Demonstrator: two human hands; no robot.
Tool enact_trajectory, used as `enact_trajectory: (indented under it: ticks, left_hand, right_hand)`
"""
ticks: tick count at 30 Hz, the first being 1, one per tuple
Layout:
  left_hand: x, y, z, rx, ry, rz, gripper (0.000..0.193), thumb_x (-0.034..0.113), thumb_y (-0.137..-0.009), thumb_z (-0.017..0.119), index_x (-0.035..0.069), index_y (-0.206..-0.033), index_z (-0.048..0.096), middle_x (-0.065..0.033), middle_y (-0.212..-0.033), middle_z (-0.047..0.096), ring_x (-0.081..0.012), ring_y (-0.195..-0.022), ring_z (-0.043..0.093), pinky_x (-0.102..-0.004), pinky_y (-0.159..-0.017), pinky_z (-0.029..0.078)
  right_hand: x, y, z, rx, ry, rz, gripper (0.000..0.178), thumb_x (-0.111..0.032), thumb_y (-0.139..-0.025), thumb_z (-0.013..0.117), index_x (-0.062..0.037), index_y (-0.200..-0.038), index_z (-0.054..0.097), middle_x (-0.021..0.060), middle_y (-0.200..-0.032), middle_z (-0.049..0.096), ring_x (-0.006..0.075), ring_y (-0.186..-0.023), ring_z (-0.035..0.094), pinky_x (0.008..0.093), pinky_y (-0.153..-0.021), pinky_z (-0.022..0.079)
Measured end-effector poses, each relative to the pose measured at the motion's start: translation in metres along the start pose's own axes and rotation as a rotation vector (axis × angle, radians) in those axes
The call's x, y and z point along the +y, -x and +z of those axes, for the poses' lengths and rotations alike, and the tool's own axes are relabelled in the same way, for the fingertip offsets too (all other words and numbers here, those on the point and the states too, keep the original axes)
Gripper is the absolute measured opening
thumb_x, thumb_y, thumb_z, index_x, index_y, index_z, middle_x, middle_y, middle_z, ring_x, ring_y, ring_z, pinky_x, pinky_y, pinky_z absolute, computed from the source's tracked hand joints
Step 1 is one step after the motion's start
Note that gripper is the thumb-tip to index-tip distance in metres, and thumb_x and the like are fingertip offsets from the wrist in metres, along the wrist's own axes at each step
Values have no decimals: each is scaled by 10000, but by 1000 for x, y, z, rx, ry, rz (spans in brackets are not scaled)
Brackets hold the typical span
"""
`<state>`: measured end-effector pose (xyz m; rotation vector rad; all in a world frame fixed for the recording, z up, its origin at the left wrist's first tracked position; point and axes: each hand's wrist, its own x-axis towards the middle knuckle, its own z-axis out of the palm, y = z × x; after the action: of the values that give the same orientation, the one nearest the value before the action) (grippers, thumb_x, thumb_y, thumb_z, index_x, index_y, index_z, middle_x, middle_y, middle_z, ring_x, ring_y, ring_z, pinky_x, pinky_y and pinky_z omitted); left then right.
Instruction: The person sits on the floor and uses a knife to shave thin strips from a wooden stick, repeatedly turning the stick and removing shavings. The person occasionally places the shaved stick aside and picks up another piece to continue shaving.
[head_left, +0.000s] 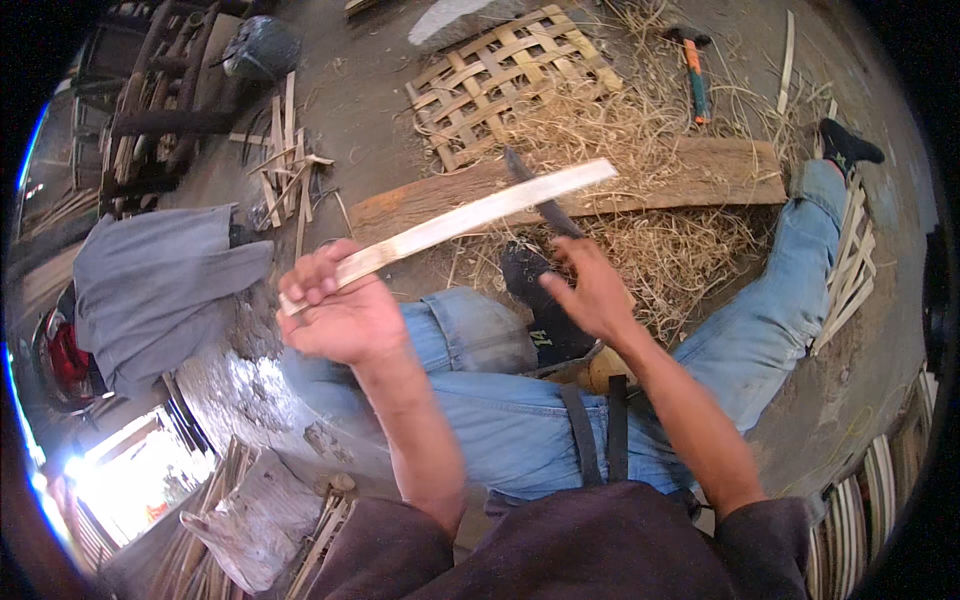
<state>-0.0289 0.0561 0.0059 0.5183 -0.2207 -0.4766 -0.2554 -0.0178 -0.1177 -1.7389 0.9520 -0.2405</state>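
L grip [345,308] is closed on one end of a pale strip [475,217], which runs up & R from it; R grip [592,290], blurred, is at the near end of a dark-bladed knife [559,218] crossing under the strip, but can't tell if fingers are shut on it. Shavings [690,250] heaped R of & beyond R grip suggest lots of paring's done, & strip looks fairly flat, tho too blurred to judge its finish. Not done: strip's separate from the open-weave panel [510,82] past the plank [740,178] ahead of both grips, & loose strips [288,150] up-L of L grip are unwoven too.
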Motion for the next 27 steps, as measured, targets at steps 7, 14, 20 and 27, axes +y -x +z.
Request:
enact_trajectory:
  ticks: [7, 14, 20, 27]
  left_hand:
    - [-25, 24, 9, -5, 38, -156, 219, 323, -923, 466, 132, -818, 461, 23, -728, 444, -131, -720, 455, -363, -852, 439]
    - [-41, 34, 4, 218, -146, -172, 322, 432, -984, 452, 135, -867, 493, 16, -822, 494, -142, -820, 504, -376, -872, 460]
    - [-50, 40, 6, 254, -279, -198, 299, 444, -978, 479, 154, -905, 470, 24, -885, 482, -126, -866, 471, -340, -895, 422]
    - [-59, 54, 15, 252, -350, -196, 303, 437, -968, 501, 144, -894, 483, 15, -874, 500, -138, -875, 494, -358, -897, 432]
  right_hand:
    - [-90, -10, 30, -172, -890, 14, 343, -268, -940, 578, -17, -1170, 547, 45, -925, 578, 104, -819, 541, 258, -714, 473]
    - [-70, -4, 29, -180, -709, 179, 295, -290, -973, 514, -35, -875, 626, -27, -653, 505, 61, -603, 481, 235, -575, 421]
    - [-100, -12, 26, -117, -1252, 477, 235, -290, -938, 528, -87, -848, 603, -35, -666, 508, 84, -621, 498, 258, -601, 424]
    - [-69, -7, 32, -282, -1149, 544, 130, -219, -882, 546, -111, -828, 593, -32, -752, 543, 87, -687, 505, 274, -614, 418]
